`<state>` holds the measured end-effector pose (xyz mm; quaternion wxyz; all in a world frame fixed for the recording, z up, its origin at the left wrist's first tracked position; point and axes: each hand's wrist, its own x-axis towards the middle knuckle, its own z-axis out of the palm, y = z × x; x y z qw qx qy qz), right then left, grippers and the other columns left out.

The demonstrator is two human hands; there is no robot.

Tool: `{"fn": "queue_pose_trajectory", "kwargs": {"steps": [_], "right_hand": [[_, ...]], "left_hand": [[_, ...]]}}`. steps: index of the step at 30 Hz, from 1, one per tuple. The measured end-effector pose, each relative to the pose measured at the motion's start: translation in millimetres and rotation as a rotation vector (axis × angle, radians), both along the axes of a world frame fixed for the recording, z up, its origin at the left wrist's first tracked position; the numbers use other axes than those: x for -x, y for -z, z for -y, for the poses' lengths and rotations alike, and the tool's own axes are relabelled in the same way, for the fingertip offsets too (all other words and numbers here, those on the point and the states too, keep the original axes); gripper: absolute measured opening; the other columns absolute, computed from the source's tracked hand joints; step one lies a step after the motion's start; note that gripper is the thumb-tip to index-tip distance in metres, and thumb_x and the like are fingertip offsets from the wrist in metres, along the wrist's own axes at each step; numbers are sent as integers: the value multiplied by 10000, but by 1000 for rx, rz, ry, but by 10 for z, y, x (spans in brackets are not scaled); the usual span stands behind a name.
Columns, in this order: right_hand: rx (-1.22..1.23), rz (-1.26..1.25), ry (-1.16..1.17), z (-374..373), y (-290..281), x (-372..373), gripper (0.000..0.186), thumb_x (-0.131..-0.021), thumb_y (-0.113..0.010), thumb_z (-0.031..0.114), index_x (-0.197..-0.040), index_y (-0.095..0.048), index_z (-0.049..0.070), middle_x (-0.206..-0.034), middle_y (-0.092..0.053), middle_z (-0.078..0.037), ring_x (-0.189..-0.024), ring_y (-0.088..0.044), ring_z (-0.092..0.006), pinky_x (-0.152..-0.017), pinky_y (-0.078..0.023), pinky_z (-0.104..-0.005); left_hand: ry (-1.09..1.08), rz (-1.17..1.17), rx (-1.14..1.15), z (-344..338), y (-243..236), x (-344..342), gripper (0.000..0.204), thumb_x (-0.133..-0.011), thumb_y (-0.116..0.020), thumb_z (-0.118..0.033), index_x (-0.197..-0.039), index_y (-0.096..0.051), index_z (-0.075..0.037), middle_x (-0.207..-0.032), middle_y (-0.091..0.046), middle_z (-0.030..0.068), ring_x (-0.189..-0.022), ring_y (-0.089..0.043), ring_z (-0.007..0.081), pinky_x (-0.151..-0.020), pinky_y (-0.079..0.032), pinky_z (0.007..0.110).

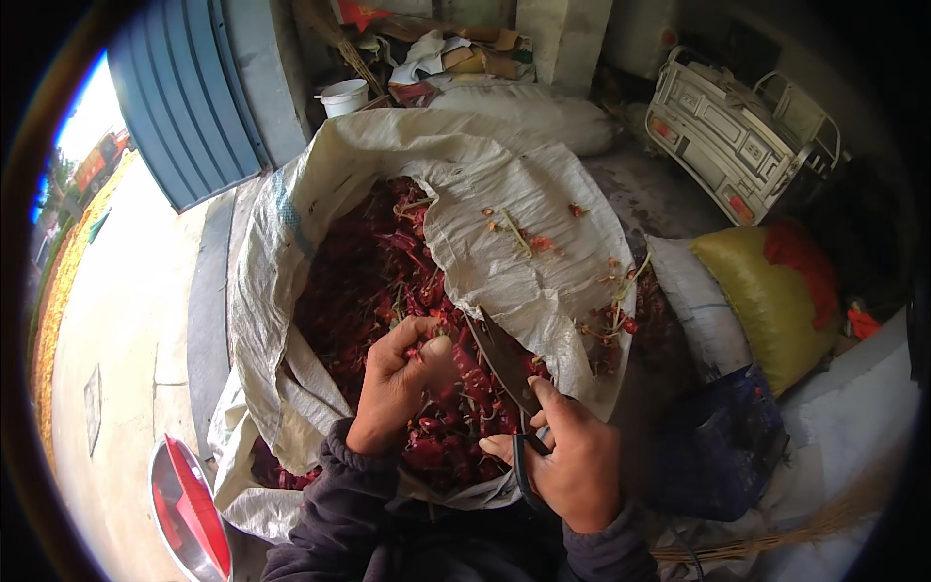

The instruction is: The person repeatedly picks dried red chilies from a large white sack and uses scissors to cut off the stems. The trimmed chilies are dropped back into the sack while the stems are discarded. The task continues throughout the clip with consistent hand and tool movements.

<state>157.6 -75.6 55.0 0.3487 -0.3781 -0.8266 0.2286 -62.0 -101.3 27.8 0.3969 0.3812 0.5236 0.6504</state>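
Note:
Over a big white woven sack point(260, 320) full of dried red chilies point(364, 254), both my hands work close together. My left hand point(393, 383) is closed in a pinch; a bit of red chili shows between thumb and fingers, the rest hidden. In my right hand point(577, 461) is a pair of scissors point(502, 359) with dark blades and black handles. The blades point up and away to the left, just right of my left hand. Chilies lie right beneath the blades. Stems and red scraps point(524, 238) are scattered on the sack's folded-over flap.
To the lower left stands a metal basin point(158, 504) with a red plastic thing in it. At right are a yellow sack point(766, 291), a white sack point(706, 315) and a dark blue container point(722, 446). A three-wheeler's tailgate point(722, 145) and a white bucket point(344, 97) are behind.

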Motion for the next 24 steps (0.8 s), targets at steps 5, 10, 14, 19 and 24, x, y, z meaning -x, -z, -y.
{"fn": "queue_pose_trajectory", "kwargs": {"steps": [5,10,14,19,24], "right_hand": [[-96,154,51,6,-37,-44,744,-687,-942,381,-1271,-652,22,-797,-690,-119,-668,-695,-251,-568,-544,-365],[-129,221,99,-80,-69,-99,750,-697,-920,427,-1269,-652,22,-830,-708,-138,-705,-710,-309,-606,-565,-398],[-81,227,47,-138,-94,-146,755,-745,-865,494,-1302,-629,42,-827,-699,-140,-730,-705,-325,-613,-555,-420],[-94,286,58,-139,-114,-152,736,-768,-846,487,-1331,-619,71,-808,-673,-124,-742,-692,-319,-610,-547,-430],[-114,390,81,-137,-98,-178,670,-775,-857,382,-1332,-625,91,-785,-624,-103,-699,-667,-303,-587,-541,-429]], "left_hand": [[43,-199,18,-166,-118,-47,149,-1025,-635,-156,-1039,-658,-9,-797,-589,-52,-669,-488,24,-588,-396,217],[93,-291,-60,-286,-142,-132,167,-1028,-574,-84,-1123,-657,25,-787,-640,-8,-659,-539,50,-578,-439,230],[97,-257,-19,-282,-187,-129,155,-1023,-588,-92,-1096,-673,15,-802,-575,-56,-703,-478,28,-615,-394,212],[46,-185,24,-311,-135,-134,134,-1020,-601,-99,-1054,-688,-3,-800,-556,-83,-701,-466,10,-612,-380,199],[29,-203,49,-343,-93,-77,120,-1013,-605,-80,-1037,-687,4,-772,-552,-73,-651,-463,14,-578,-379,205]]}}
